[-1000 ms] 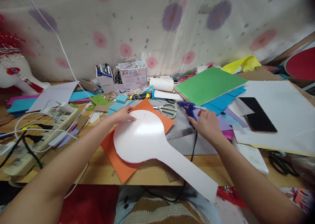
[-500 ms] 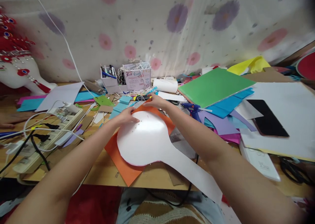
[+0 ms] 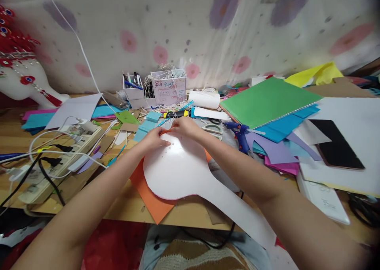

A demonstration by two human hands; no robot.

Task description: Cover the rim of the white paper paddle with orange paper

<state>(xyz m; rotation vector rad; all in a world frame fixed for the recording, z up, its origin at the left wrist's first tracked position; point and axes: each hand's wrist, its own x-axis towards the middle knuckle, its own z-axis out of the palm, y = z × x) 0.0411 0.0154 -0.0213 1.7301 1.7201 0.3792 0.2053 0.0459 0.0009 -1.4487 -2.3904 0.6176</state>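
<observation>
While the left hand (image 3: pixel 157 139) pinches the far left rim of a white paddle-shaped cutout (image 3: pixel 178 173), its thumb flat on the upper face, the right hand (image 3: pixel 185 127) sits just beside it with fingers bent over the same far edge; its fingertips are partly hidden, so I cannot tell whether they are closed on anything. The cutout lies on top of an orange sheet (image 3: pixel 156 206) near the front of the wooden surface (image 3: pixel 124 206), its round part over the sheet and its long handle slanting toward the person, past the front edge. Orange shows beyond the rim at the left and front, with a small strip near the fingers. To the right of the hands are scissors (image 3: pixel 214 130), a blue glue gun (image 3: pixel 240 135), a green sheet (image 3: pixel 271 104) and a dark phone (image 3: pixel 340 143); at the left is a power strip (image 3: pixel 63 165) with plugs and cables in it
</observation>
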